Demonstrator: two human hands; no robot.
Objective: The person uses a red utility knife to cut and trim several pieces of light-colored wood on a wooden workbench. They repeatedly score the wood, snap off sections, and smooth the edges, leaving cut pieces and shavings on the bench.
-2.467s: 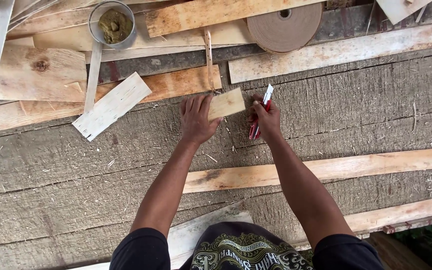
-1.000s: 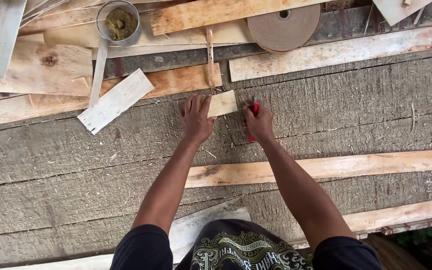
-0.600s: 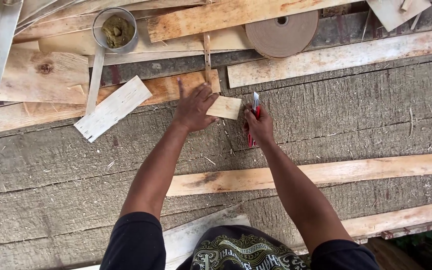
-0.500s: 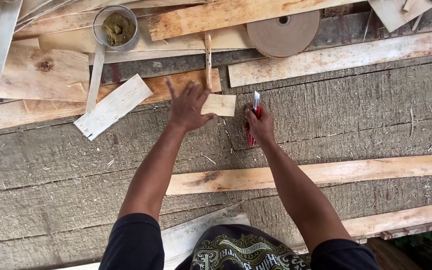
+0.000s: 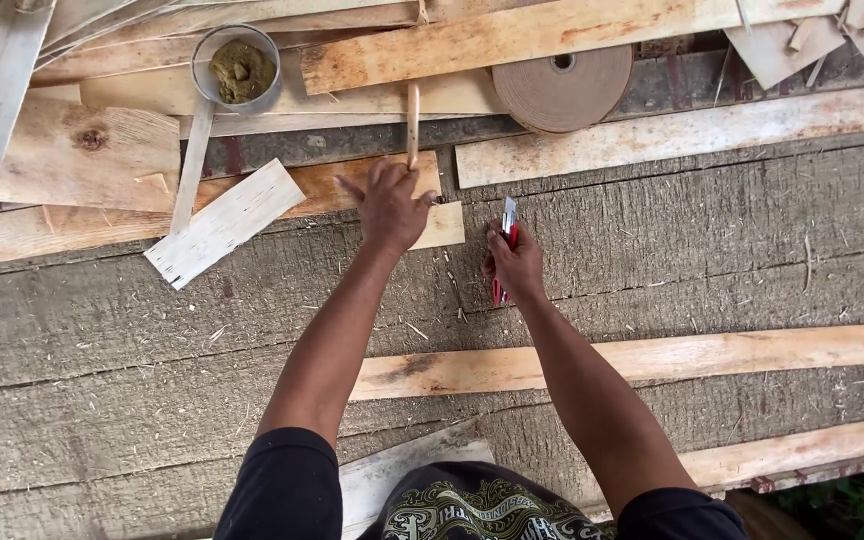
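My left hand [image 5: 390,206] is stretched forward with fingers spread, its fingertips at the lower end of a thin wooden stick [image 5: 413,122] that lies across an orange-brown plank [image 5: 302,188]. A small pale wood piece [image 5: 444,225] lies just right of that hand, partly under it. My right hand [image 5: 516,262] is shut on a red utility knife [image 5: 506,232] whose blade points away from me, resting on the grey weathered boards [image 5: 672,230].
A round tin of olive-brown paste [image 5: 241,67] stands at the back left. A roll of brown tape [image 5: 562,86] lies at the back centre. A white short board [image 5: 225,221] lies to the left. Long pale planks [image 5: 672,357] cross in front of me.
My left hand has lifted off the small wood piece and reached forward to the thin stick. My right hand with the knife has stayed almost in place.
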